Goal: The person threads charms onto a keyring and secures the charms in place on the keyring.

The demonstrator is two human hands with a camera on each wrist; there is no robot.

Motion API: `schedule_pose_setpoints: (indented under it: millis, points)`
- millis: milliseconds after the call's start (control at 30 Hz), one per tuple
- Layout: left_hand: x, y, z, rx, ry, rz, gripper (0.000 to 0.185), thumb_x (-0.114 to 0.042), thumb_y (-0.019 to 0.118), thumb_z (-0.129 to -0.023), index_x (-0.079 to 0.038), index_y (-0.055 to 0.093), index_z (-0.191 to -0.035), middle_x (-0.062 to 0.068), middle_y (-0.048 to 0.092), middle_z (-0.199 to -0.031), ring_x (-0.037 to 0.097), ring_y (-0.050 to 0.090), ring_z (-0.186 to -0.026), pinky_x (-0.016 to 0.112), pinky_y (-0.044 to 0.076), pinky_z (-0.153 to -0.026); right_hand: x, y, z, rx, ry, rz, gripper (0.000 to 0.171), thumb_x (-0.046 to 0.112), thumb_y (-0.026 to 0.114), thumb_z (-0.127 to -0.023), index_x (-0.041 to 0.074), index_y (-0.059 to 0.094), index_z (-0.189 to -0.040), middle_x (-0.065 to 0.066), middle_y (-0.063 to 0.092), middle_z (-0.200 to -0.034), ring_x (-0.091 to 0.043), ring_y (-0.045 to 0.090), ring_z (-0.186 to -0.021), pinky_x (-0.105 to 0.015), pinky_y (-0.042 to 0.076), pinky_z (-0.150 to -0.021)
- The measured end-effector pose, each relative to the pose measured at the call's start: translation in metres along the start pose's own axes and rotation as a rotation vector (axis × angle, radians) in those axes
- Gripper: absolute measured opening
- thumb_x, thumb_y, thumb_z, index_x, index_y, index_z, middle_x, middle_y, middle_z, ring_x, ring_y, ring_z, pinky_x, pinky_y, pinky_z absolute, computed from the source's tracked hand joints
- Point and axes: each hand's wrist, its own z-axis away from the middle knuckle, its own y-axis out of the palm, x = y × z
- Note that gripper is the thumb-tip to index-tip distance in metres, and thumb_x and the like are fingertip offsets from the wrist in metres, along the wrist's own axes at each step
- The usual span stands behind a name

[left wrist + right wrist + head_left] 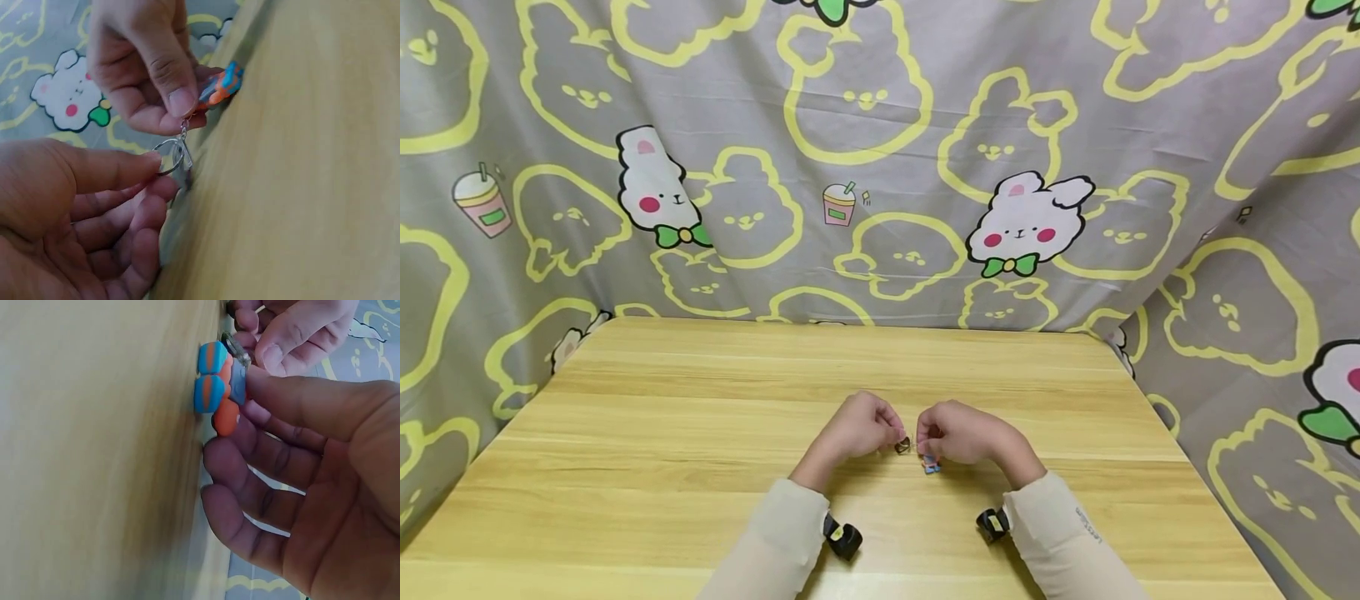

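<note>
My left hand (867, 427) pinches a metal key ring (167, 156) between thumb and forefinger, its other fingers loosely curled below. A short chain (184, 128) runs from the ring toward the right hand, and a small metal clasp (186, 155) hangs beside the ring. With thumb and fingers my right hand (962, 432) pinches a small orange and blue figurine (212, 387) at the chain's other end. The figurine's feet point away from the left hand, and its upper part is covered by the right fingers. Both hands are close together, low over the table.
The wood-grain table (700, 467) spreads out around both hands. A grey curtain (880, 183) with yellow outlines and white rabbits hangs behind the table and along its sides. A black strap mount (844, 540) sits at the left wrist, another strap mount (992, 525) at the right.
</note>
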Motion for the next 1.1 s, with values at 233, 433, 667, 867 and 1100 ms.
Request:
schedule_pose_setpoints:
  millis: [233,433,667,867,1100]
  points:
    - [-0.002,0.01,-0.002,-0.057,0.092,-0.174,0.012,-0.008,0.077,-0.091,-0.011,0.078,-0.08,-0.006,0.068,-0.069,0.006,0.057,-0.062,0.025,0.048,-0.059,0.001,0.001,0.001,-0.027,0.062,0.078,0.02,0.006,0.068,-0.098,0.012,0.066,-0.079,0.005,0.064,-0.069,-0.01,0.052,-0.063,-0.028,0.045,-0.064]
    - [0.0,0.015,-0.001,-0.109,0.072,-0.232,0.013,-0.007,0.076,-0.09,-0.013,0.077,-0.078,-0.009,0.065,-0.066,0.006,0.057,-0.06,0.025,0.048,-0.058,0.003,0.0,0.001,-0.023,0.07,0.078,0.02,0.005,0.068,-0.098,0.011,0.065,-0.079,0.004,0.065,-0.069,-0.009,0.053,-0.062,-0.027,0.046,-0.065]
    - [-0.004,0.015,0.001,-0.17,0.007,-0.267,0.014,-0.01,0.083,-0.084,-0.016,0.075,-0.074,-0.011,0.066,-0.068,0.009,0.059,-0.061,0.029,0.049,-0.057,0.004,0.0,0.001,-0.023,0.066,0.074,0.019,0.005,0.068,-0.098,0.011,0.065,-0.08,0.005,0.067,-0.069,-0.009,0.057,-0.063,-0.029,0.047,-0.066]
    - [-0.006,0.015,0.002,-0.161,-0.002,-0.294,0.014,-0.013,0.082,-0.086,-0.018,0.077,-0.074,-0.011,0.066,-0.068,0.009,0.058,-0.061,0.028,0.049,-0.056,0.004,-0.002,0.002,-0.021,0.072,0.068,0.018,0.006,0.067,-0.099,0.011,0.065,-0.081,0.005,0.066,-0.072,-0.011,0.056,-0.065,-0.03,0.046,-0.066]
    - [-0.01,0.008,0.006,-0.15,0.029,-0.273,0.012,-0.01,0.079,-0.088,-0.015,0.077,-0.077,-0.009,0.067,-0.069,0.009,0.059,-0.062,0.028,0.05,-0.059,0.003,-0.008,0.005,-0.048,0.044,0.091,0.01,0.005,0.067,-0.098,0.011,0.067,-0.089,0.003,0.064,-0.079,-0.012,0.056,-0.072,-0.033,0.048,-0.07]
